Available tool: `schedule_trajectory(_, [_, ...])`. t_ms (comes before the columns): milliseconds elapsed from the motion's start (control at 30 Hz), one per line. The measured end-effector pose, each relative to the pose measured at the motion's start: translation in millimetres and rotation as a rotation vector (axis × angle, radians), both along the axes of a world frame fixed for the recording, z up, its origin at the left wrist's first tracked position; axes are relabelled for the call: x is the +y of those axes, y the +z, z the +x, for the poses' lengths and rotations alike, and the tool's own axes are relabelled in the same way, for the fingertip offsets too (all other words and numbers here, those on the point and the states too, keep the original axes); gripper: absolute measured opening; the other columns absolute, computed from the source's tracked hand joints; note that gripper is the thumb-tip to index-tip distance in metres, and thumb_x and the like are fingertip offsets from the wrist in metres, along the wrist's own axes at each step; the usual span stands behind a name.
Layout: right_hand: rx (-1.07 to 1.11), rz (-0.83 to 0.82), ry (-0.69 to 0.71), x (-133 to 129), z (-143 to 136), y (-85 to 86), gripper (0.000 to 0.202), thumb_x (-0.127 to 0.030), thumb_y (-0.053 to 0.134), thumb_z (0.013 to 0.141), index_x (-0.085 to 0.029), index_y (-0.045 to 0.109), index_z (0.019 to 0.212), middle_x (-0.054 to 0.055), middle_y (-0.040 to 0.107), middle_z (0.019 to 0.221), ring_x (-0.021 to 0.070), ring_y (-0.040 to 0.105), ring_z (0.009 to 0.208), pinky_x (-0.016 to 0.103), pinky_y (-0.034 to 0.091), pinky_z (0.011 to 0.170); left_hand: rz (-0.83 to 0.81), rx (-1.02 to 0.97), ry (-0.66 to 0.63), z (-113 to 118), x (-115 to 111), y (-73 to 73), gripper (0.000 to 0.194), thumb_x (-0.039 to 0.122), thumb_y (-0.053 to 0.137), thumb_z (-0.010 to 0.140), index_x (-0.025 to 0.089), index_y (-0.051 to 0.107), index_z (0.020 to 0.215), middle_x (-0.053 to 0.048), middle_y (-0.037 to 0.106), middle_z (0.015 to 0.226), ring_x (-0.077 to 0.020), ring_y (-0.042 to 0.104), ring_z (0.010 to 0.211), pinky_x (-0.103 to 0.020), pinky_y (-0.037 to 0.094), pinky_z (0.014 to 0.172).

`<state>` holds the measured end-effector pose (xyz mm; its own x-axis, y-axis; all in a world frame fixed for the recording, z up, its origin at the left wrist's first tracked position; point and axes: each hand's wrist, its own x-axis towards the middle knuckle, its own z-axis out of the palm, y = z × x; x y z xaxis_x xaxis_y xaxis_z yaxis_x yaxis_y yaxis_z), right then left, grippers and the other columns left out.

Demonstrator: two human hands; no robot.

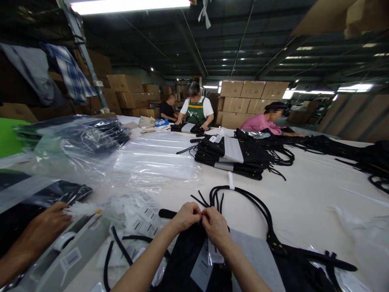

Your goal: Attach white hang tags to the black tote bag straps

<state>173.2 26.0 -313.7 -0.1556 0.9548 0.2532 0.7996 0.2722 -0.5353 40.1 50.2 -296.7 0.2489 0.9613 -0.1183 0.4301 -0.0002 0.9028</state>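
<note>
My left hand point(186, 217) and my right hand point(214, 227) meet at the near middle of the table, fingertips pinched together on the top edge of a black garment point(182, 263). What sits between the fingertips is too small to make out. A white hang tag point(215, 255) hangs just below my right wrist. A grey card insert point(258, 259) lies on the garment to the right. Long black straps point(243, 194) loop away from my hands across the white table point(304, 194).
A co-worker's hand point(45, 227) rests at the left by a grey device point(69, 255). Loose barcode labels point(139, 215), clear plastic bags point(154, 158), bagged garments point(82, 138) and a stack of folded black garments point(237, 156) lie beyond. Three people work at the far end.
</note>
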Motion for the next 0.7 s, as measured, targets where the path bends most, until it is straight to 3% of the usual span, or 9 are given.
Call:
schedule_trajectory(233, [-0.163,0.101,0.047,-0.6,2.6,-3.6,0.016,-0.009,0.042,0.073,-0.016,0.056,0.076,0.006,0.057,0.077,0.0167,0.053,0.074,0.025,0.038,0.065,-0.069,-0.163,0.045,2.5,-2.3,4.3,0.007,0.009,0.051,0.048,0.013,0.055,0.051,0.005,0.05,0.049,-0.0085,0.043,0.052,-0.021,0.031,0.051])
schedule_trajectory(367, [-0.197,0.093,-0.036,-7.0,10.7,-1.9,0.02,-0.005,0.038,0.072,-0.015,0.054,0.077,0.007,0.057,0.077,0.0184,0.054,0.074,0.026,0.038,0.065,-0.166,-0.331,0.078,9.3,-6.3,3.4,0.006,0.011,0.049,0.045,0.013,0.052,0.049,0.002,0.056,0.054,-0.0069,0.042,0.045,-0.02,0.027,0.043])
schedule_trajectory(500, [-0.168,-0.117,-0.275,-33.1,16.1,6.1,0.015,-0.016,0.038,0.081,-0.015,0.051,0.088,0.009,0.059,0.085,0.0205,0.057,0.081,0.027,0.039,0.066,-0.275,-0.484,0.108,15.9,-11.6,0.3,0.006,0.015,0.046,0.044,0.015,0.045,0.051,-0.002,0.061,0.057,-0.0042,0.036,0.033,-0.019,0.015,0.035])
schedule_trajectory(600, [-0.147,-0.29,-0.309,-53.9,14.7,10.9,0.021,-0.029,0.044,0.081,-0.015,0.049,0.096,0.011,0.06,0.091,0.0244,0.058,0.085,0.03,0.039,0.066,-0.311,-0.556,0.116,18.1,-15.2,0.1,0.009,0.017,0.046,0.046,0.016,0.044,0.055,-0.002,0.061,0.055,-0.0035,0.034,0.031,-0.019,0.014,0.034])
schedule_trajectory(700, [-0.009,-0.409,-0.355,-57.7,15.2,13.4,0.025,-0.027,0.054,0.075,-0.016,0.048,0.096,0.01,0.061,0.087,0.0252,0.058,0.083,0.029,0.036,0.064,-0.334,-0.558,0.132,17.3,-20.5,2.0,0.01,0.019,0.047,0.048,0.017,0.045,0.058,0.002,0.055,0.046,-0.0036,0.033,0.029,-0.018,0.012,0.033])
